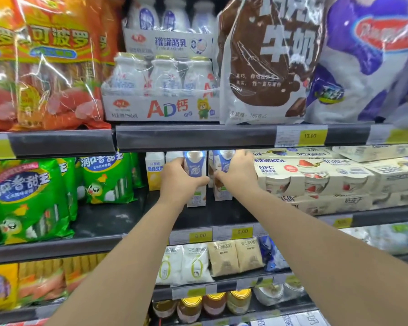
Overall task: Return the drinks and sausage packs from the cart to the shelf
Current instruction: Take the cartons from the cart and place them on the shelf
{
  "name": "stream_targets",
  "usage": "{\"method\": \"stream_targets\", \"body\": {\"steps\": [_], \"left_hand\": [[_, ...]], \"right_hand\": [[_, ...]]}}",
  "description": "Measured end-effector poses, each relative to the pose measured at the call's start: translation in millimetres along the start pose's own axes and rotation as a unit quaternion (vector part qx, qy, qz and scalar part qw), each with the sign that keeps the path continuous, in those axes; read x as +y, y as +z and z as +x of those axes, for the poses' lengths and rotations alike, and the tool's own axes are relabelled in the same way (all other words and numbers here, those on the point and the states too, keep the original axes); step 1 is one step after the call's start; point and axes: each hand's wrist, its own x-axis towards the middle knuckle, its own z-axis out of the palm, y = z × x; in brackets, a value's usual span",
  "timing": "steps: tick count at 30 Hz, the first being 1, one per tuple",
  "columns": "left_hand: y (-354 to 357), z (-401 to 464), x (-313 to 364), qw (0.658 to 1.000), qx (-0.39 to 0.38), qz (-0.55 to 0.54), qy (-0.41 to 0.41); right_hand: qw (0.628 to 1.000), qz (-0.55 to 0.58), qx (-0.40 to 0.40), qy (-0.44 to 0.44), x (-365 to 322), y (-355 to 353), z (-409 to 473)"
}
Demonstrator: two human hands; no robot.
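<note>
We were mid-placement on the drinks. Our left hand point(179, 182) was wrapped round a blue-and-white carton point(196, 177), thumb across the front, fingers behind; the carton stood upright w/ its base on or just above the middle shelf point(224, 215), we couldn't tell which. Our right hand point(237, 171) was closed on a second carton point(223, 182) of the same kind, just beside the first at its 3 o'clock, fingers reaching over the top edge. The two cartons were nearly touching, a narrow gap btwn them.

At 9 o'clock of the left carton stood a yellow carton point(154, 171), further back; at 3 o'clock of the right one, stacked yogurt cup packs point(290, 180). Way off at 9 o'clock lay green sausage packs point(28, 196); up at 10–11 o'clock, on the top shelf, orange-red sausage packs point(45, 67). The cart was out of view, so we couldn't say what was left in it.

Our read: the drink step was in hand, approx. the set-down. The next move likely called for pushing both cartons straight back toward 12 o'clock into the open slot, keeping them upright and square w/ the row, then letting go w/o tipping either. The gap by the yogurt packs looked tight, so the right hand would need to slide out carefully.
</note>
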Motion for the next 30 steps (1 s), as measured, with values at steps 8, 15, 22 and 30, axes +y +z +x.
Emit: {"method": "stream_targets", "body": {"steps": [8,15,22,30], "left_hand": [[13,6,-5,0.996,0.028,0.067,0.060],[18,11,-2,0.993,0.031,0.099,0.048],[19,8,-4,0.994,0.030,0.093,0.057],[4,-14,-5,0.989,0.014,0.133,0.057]], "right_hand": [[0.997,0.064,-0.019,0.044,9,10,-5],[0.997,0.062,-0.005,0.036,13,15,-6],[0.994,0.098,-0.013,0.039,12,13,-9],[0.993,0.095,-0.056,0.037,6,3,-27]]}}
